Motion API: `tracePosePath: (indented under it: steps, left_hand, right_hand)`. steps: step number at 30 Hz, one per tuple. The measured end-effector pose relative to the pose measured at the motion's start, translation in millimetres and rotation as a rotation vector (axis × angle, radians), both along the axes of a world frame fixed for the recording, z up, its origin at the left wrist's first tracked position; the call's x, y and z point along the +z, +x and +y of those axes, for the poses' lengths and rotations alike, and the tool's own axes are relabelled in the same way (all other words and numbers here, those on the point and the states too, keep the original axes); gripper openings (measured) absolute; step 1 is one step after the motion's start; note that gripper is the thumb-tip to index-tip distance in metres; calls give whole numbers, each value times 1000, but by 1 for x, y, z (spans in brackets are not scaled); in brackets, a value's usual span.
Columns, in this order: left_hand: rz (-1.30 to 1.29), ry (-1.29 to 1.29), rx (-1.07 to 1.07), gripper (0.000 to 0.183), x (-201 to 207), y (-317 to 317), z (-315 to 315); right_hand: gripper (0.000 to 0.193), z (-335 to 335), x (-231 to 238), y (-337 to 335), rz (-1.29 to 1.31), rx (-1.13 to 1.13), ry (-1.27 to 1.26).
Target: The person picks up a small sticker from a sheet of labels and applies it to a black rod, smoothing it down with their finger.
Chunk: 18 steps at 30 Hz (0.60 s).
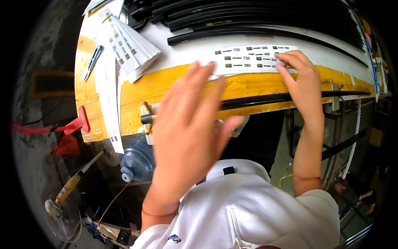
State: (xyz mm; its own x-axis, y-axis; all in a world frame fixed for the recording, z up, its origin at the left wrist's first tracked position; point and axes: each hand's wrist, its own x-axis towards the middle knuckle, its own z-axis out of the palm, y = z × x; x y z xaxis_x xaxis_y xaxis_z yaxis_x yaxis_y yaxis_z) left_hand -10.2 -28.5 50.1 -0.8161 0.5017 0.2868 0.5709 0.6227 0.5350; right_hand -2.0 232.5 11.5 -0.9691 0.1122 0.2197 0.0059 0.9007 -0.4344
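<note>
A white sheet of printed stickers [253, 59] lies on the table, marked with rows of small dark print. At its right part my right hand [304, 76] has thumb and forefinger drawn together at a sticker, palm down. My left hand [186, 124] is raised in front of the table edge, fingers stretched and apart, holding nothing and slightly blurred. Behind it a glossy black tube [257, 100] runs along the front edge, resting in a small holder [148, 111] at its left end. The left hand hides part of the tube and the sheet's left end.
Many black tubes [248, 18] are stacked at the back, one lying closer [232, 33]. A fanned bundle of sticker strips [128, 45] and a blue cutter knife [93, 62] lie left. Below are a red-handled tool [78, 121], a water bottle [139, 159] and a fan [64, 216].
</note>
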Motion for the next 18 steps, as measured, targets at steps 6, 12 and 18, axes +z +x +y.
tracePosePath:
  steps: [6, 12, 18]
  left_hand:
    - [6, -201, -191, 64, -24, -14, 50]
    - [-47, -286, -188, 77, -34, -13, 63]
    - [-101, -359, -159, 83, -26, -9, 74]
  right_hand:
    - [20, 1, 4, 0, -40, 95, -41]
    - [23, -2, 2, 2, -73, -106, -151]
    - [26, -7, -6, 6, -1, -136, -15]
